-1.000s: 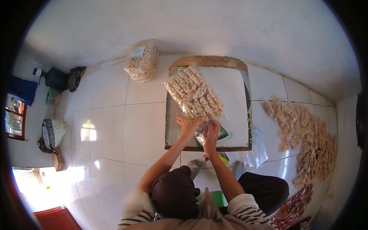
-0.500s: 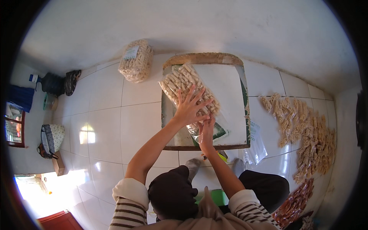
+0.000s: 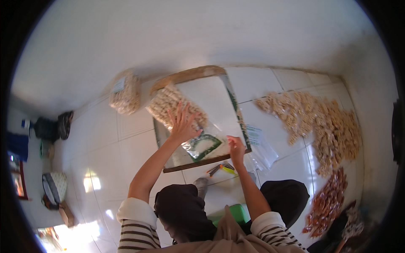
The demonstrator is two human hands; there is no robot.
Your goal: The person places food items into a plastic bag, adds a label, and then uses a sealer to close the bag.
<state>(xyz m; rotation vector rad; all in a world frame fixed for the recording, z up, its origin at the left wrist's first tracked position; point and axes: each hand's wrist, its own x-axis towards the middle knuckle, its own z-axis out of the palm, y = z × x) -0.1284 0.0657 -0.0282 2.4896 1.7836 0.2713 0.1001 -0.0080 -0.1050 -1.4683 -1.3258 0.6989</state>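
A clear bag of pale, short snack pieces (image 3: 163,103) lies slanted on a worn low table (image 3: 216,96) with a white top and wooden edge. My left hand (image 3: 182,124) rests on the bag with fingers spread. Below it, the unfilled plastic end (image 3: 202,145) lies flat over the green patch. My right hand (image 3: 235,145) has closed fingers at the right corner of that end, pinching the plastic. Orange-and-black tools (image 3: 221,168) lie on the floor below the table.
Another packed bag (image 3: 125,97) stands against the back wall at left. Empty bags (image 3: 261,149) lie right of the table, near many small tan packets (image 3: 335,130) and reddish ones (image 3: 325,202). Containers (image 3: 46,128) and a patterned bag (image 3: 54,189) sit along the left wall.
My left hand has moved from the bag's lower end onto its contents and spread out. My right hand has moved rightward, and the plastic end now stretches flatter. The view has turned slightly.
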